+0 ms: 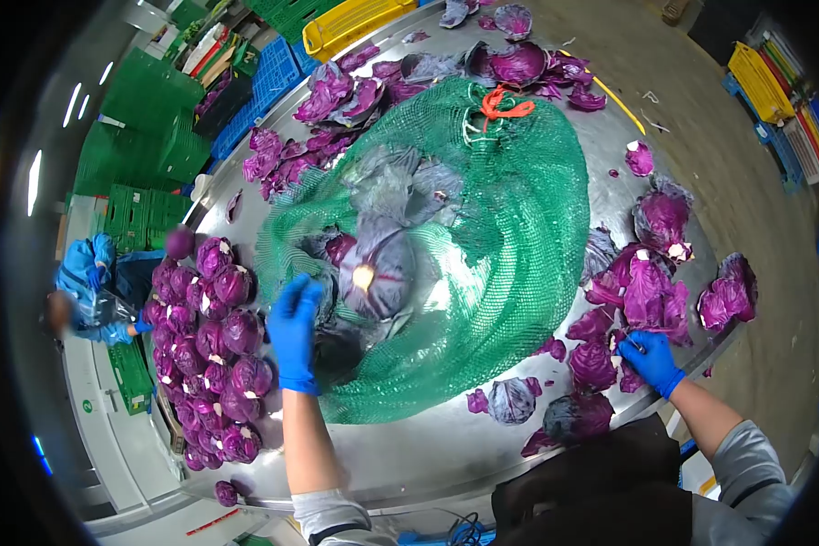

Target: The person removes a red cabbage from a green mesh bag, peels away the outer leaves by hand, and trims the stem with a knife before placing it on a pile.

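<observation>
My left hand [293, 329], in a blue glove, is open with its fingers stretched out at the mouth of a green mesh bag [528, 227]. Just right of those fingers, a whole red cabbage [379, 271] shows its pale cut stem, apart from the hand. Loose greyish outer leaves [396, 187] are inside the bag, seen through the mesh. An orange tie [505, 106] closes the bag's far end. My right hand [652, 361], also gloved in blue, is closed around what looks like a small knife, mostly hidden, beside purple cabbage leaves [594, 365].
Trimmed red cabbages [211, 341] are heaped along the left of the metal table [400, 460]. Loose leaves [328, 91] lie at its far edge, more at right. A co-worker in blue [91, 282] stands beyond the heap. Yellow [355, 25] and green crates [141, 214] stand behind.
</observation>
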The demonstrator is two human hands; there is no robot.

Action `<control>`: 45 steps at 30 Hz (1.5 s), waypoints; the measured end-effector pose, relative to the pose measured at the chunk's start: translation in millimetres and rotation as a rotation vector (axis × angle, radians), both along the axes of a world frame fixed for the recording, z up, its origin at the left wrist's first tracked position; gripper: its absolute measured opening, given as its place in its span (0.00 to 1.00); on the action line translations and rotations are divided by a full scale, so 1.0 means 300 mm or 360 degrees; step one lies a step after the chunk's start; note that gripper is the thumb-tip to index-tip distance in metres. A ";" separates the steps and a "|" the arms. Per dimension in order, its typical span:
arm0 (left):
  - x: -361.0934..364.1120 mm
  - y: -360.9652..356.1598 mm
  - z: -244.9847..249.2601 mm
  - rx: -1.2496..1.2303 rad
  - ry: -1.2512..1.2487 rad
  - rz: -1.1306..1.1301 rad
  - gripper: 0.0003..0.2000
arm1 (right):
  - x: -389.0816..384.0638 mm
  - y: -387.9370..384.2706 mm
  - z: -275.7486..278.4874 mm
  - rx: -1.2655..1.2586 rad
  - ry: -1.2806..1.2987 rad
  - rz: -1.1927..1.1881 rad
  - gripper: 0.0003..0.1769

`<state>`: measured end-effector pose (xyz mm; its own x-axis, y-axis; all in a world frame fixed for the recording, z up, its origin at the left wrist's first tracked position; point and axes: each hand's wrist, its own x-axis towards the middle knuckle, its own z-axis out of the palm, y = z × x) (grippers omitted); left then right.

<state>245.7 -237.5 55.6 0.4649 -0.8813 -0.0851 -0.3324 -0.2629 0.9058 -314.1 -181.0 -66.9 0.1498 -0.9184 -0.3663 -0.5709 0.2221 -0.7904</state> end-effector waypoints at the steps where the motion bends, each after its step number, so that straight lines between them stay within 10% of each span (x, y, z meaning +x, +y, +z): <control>1: -0.030 0.000 -0.017 0.0117 -0.0048 -0.0142 0.28 | -0.001 -0.003 0.002 -0.0008 0.0022 0.0029 0.09; 9: -0.229 -0.186 -0.206 0.0001 -0.0660 -0.0174 0.59 | -0.005 -0.014 0.005 -0.0133 0.0025 0.0191 0.11; 16: -0.089 -0.191 -0.259 0.0034 -0.0402 -0.0109 0.42 | 0.012 -0.017 0.054 -0.0335 0.0076 0.0270 0.10; 20: 0.029 -0.144 -0.321 0.0260 0.0877 0.0020 0.33 | -0.034 -0.069 -0.036 -0.0693 0.0011 0.0216 0.14; 28: -0.559 0.151 0.125 -0.0219 0.1105 -0.0024 0.46 | -0.380 -0.382 0.043 -0.0386 0.0340 0.0302 0.21; 34: -0.979 0.187 0.181 0.0257 0.0768 -0.0666 0.49 | -0.424 -0.446 0.090 -0.0834 0.0791 0.0533 0.16; 36: -1.077 0.184 0.098 0.0320 0.0441 -0.0770 0.49 | -0.366 -0.396 0.121 -0.0529 0.0300 -0.0153 0.15; 41: -1.310 0.187 -0.088 0.0139 -0.0698 -0.0664 0.45 | -0.202 -0.109 0.113 -0.0706 -0.0165 -0.0011 0.17; 45: -1.376 0.172 -0.077 0.0138 -0.0201 -0.0778 0.52 | -0.180 -0.021 0.207 -0.0738 -0.0199 0.0023 0.16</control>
<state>-167.1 -186.0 32.7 0.0113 -0.9904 -0.1375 -0.5410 -0.1217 0.8322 -367.9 -187.4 -4.7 0.1809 -0.9781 0.1030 -0.4656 -0.1774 -0.8670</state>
